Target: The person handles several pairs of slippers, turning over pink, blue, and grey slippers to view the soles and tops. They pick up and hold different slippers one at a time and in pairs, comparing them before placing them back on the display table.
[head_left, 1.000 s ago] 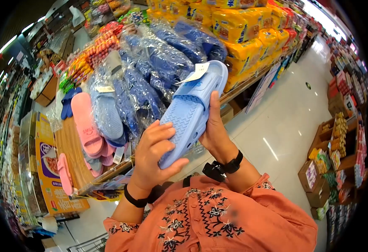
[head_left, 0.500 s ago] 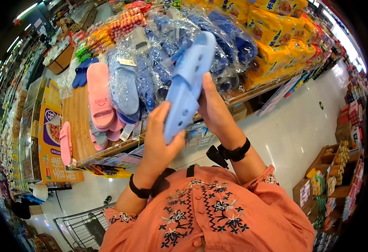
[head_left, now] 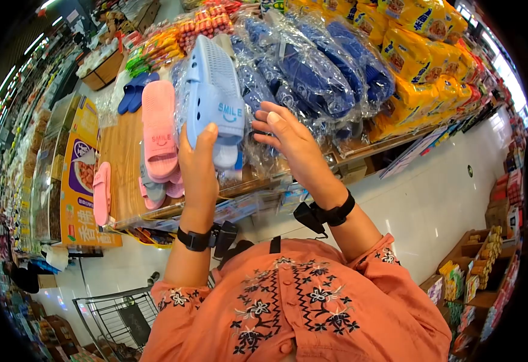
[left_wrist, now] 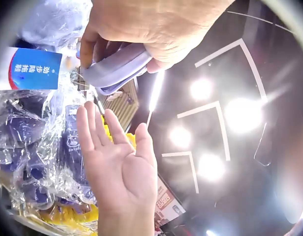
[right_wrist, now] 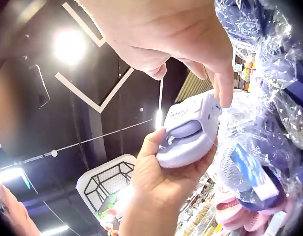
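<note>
A light blue slipper [head_left: 213, 114] with SMILE on its strap is held up over the display table, toe end toward me. My left hand [head_left: 199, 172] grips it at the near end, thumb on top and fingers underneath. In the right wrist view the slipper's [right_wrist: 188, 147] strap opening shows between that hand's thumb and fingers. A blue and white tag [left_wrist: 35, 69] hangs beside it in the left wrist view. To the right of the slipper, my right hand [head_left: 297, 145] holds nothing, its fingers extended and palm turned toward the slipper.
Dark blue slippers in clear plastic [head_left: 318, 72] lie heaped beyond my hands. Pink slippers [head_left: 160, 127] are stacked to the left on the wooden table [head_left: 119, 145]. Yellow packs [head_left: 421, 54] are piled at the right. A shopping cart [head_left: 119, 314] stands at the lower left.
Both hands held the slipper earlier. My left hand has turned it over and carried it left, so its SMILE strap now faces me. The right hand has come off it.
</note>
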{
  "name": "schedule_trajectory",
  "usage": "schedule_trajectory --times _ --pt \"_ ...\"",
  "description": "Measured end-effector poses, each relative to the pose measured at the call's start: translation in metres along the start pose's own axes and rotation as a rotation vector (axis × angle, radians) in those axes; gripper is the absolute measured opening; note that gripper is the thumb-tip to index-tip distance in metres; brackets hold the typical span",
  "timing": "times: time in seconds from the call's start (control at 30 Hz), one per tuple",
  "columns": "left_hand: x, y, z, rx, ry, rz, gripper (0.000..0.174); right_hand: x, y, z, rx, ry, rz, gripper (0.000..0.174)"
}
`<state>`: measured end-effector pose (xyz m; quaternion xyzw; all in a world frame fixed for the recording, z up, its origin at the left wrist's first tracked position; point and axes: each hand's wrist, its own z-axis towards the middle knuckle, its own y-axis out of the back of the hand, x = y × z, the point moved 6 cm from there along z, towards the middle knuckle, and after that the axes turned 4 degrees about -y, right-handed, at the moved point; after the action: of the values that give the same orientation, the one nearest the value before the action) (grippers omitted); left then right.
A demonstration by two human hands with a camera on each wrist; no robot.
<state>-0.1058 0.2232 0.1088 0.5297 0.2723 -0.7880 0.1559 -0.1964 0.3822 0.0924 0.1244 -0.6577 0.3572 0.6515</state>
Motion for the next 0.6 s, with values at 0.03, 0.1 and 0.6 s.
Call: schedule_trajectory --times 0.03,0.1,0.6 --pt "-0.002 -0.003 0.007 0.014 -0.024 0.011 0.049 0.001 0.002 0.002 -0.018 0.02 -0.02 0.062" --pt "-0.005 -0.011 0.019 0.034 -0.05 0.083 0.048 0.003 0.006 0.004 -0.055 0.055 -0.06 0.059" --pt "-0.002 -0.03 0.024 0.037 -0.353 0.4 0.056 0.015 0.0 0.032 0.017 0.077 0.009 0.06"
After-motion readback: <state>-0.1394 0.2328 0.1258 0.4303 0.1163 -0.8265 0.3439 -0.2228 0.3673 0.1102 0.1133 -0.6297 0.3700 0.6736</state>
